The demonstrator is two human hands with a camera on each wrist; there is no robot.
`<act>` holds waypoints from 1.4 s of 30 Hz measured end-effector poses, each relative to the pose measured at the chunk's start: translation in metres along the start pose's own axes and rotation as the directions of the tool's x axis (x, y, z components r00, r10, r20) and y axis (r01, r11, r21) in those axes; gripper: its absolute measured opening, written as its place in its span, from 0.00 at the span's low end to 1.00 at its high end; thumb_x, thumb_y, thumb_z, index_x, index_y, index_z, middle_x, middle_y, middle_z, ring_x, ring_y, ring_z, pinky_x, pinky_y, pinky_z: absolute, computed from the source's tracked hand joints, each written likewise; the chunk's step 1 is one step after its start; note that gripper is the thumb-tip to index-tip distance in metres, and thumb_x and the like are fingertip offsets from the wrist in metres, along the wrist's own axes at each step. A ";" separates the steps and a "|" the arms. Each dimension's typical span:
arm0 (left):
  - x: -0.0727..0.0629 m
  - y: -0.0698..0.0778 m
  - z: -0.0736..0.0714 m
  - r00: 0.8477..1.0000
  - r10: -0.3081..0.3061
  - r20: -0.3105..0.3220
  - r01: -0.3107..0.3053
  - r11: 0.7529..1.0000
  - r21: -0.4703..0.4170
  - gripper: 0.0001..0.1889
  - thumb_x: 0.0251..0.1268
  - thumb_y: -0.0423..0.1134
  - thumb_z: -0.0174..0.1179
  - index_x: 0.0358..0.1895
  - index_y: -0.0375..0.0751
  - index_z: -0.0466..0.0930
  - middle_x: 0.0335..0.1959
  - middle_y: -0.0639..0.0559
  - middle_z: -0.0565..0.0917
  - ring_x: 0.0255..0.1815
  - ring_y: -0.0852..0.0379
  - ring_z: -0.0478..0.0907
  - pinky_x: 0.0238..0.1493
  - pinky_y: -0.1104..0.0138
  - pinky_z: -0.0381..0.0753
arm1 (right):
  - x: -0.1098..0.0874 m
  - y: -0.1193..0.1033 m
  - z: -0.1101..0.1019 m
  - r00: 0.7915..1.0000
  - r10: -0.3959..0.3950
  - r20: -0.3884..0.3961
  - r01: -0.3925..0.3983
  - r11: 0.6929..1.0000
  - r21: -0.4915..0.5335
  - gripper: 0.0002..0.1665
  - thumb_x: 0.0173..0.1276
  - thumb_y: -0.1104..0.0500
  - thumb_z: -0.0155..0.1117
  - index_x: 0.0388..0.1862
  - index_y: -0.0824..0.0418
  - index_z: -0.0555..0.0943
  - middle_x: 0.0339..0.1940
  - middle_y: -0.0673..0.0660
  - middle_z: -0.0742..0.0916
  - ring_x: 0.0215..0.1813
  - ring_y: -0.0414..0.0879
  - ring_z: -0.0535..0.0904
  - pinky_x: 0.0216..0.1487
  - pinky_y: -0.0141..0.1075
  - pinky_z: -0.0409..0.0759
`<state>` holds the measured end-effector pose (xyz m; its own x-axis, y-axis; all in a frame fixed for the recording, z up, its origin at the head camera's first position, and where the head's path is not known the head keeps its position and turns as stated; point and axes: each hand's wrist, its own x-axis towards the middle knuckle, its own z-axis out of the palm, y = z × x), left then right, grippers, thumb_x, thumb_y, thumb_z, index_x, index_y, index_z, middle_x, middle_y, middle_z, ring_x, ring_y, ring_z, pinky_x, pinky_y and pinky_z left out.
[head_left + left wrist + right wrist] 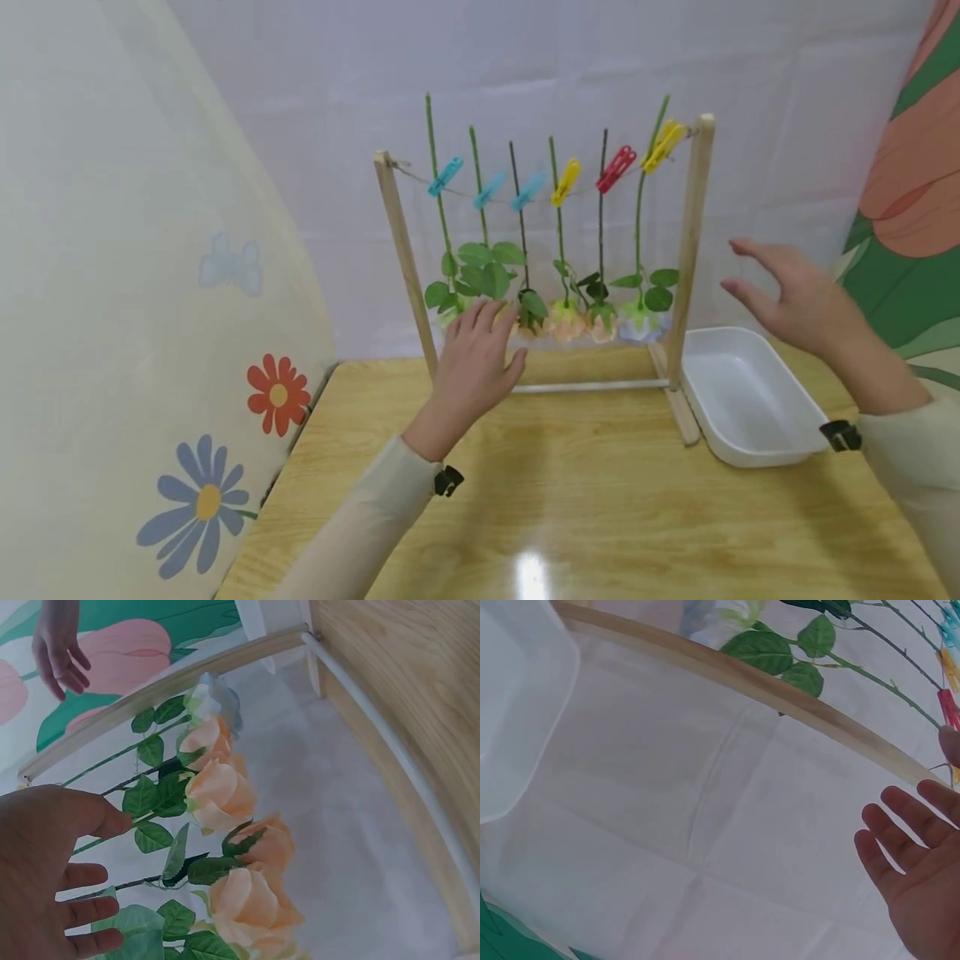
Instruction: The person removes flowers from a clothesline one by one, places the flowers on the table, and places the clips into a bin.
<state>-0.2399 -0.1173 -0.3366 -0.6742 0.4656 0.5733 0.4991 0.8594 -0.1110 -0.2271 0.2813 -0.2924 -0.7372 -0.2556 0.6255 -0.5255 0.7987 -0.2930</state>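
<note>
Several artificial roses hang heads down from a string on a wooden frame (693, 250), each stem clipped by a clothespin. The pegs are blue (447, 177), yellow (566, 182) and red (617, 170). Peach roses (219, 793) and a pale blue rose (216, 703) show in the left wrist view. My left hand (480, 354) is in front of the leaves and blooms on the left, fingers extended and holding nothing. To the right of the frame, my right hand (806, 300) is raised in the air, thumb and fingers apart, with nothing in it.
A white plastic tray (753, 400) stands on the wooden table (600, 500), beside the frame's right foot (678, 408). A white rod (585, 387) joins the frame low down. Behind hangs a pale cloth (525, 67); a flower-painted panel (247, 400) stands at the left.
</note>
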 end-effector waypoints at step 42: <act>0.097 0.054 -0.009 0.992 -0.066 0.103 0.118 0.740 -0.662 0.27 0.73 0.39 0.61 0.72 0.39 0.69 0.68 0.46 0.76 0.63 0.52 0.78 0.62 0.67 0.79 | 0.108 -0.010 -0.037 0.956 0.294 -0.022 -0.225 0.778 0.586 0.30 0.75 0.57 0.62 0.74 0.53 0.71 0.60 0.46 0.79 0.59 0.37 0.75 0.58 0.19 0.74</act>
<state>-0.2739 -0.0280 -0.2800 -0.7581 0.4276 0.4924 0.6503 0.5513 0.5226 -0.2857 0.2657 -0.1957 -0.8493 0.0026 0.5279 -0.4917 0.3600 -0.7929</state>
